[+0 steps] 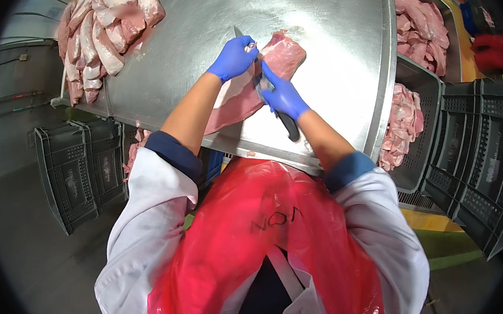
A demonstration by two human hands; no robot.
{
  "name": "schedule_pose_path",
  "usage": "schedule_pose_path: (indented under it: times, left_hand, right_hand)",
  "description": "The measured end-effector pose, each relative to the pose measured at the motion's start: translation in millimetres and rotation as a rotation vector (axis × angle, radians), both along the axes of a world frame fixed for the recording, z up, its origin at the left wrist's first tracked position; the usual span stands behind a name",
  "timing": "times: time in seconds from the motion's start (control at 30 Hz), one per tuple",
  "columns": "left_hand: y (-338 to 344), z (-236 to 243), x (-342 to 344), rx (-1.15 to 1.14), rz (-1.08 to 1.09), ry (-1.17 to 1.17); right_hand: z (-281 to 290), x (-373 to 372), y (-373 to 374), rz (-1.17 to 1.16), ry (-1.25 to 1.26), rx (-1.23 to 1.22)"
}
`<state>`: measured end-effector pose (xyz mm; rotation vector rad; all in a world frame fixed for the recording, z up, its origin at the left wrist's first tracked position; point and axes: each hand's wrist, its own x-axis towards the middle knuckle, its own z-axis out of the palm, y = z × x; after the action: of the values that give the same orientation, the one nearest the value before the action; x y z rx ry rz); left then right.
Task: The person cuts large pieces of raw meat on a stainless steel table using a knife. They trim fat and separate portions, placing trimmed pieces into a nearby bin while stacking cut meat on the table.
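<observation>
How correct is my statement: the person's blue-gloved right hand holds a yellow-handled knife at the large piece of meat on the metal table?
One detail is wrong: the knife is black-handled, not yellow-handled, as the head view shows. The blue-gloved right hand does hold it at the large piece of meat on the metal table.

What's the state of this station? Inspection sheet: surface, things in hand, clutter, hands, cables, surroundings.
Surface: shiny, silvery metal table, marked with glare and smears.
Things in hand: broad, pale-pink slab of raw meat, lying flat; black-handled metal knife.
Clutter: heap of long pink-and-white meat strips, far left; small pink scrap, near edge.
Hands: both blue-gloved; left hand curled at the slab's edge, grip unclear; right hand closed around the knife.
Cables: nothing seen for certain.
Surroundings: dark-grey perforated plastic crates both sides; pink meat chunks in the right-hand container.
</observation>
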<state>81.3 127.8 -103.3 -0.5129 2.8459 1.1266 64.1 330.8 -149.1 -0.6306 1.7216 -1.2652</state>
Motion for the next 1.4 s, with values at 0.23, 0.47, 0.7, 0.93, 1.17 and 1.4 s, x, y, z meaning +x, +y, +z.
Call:
schedule_pose_path:
  times: [0.23,0.47,0.7,0.93,1.17,1.4]
  left_hand:
    - [-8,15,10,0.213,0.001,0.049]
    - [-27,16,26,0.607,0.127,0.065]
    - [-57,27,32,0.760,0.090,0.127]
    - [-81,41,58,1.022,0.057,0.282]
    - [-117,50,80,1.091,0.052,0.321]
    - [-115,76,96,1.101,-0.031,0.333]
  right_hand:
    - [13,20,18,0.151,0.014,0.125]
    - [3,75,61,0.149,-0.120,0.009]
    - [0,59,-33,0.030,-0.013,0.030]
    - [16,103,-21,0.068,0.110,0.187]
    - [16,164,-14,0.035,0.095,0.173]
    - [3,156,-92,-0.102,0.151,0.067]
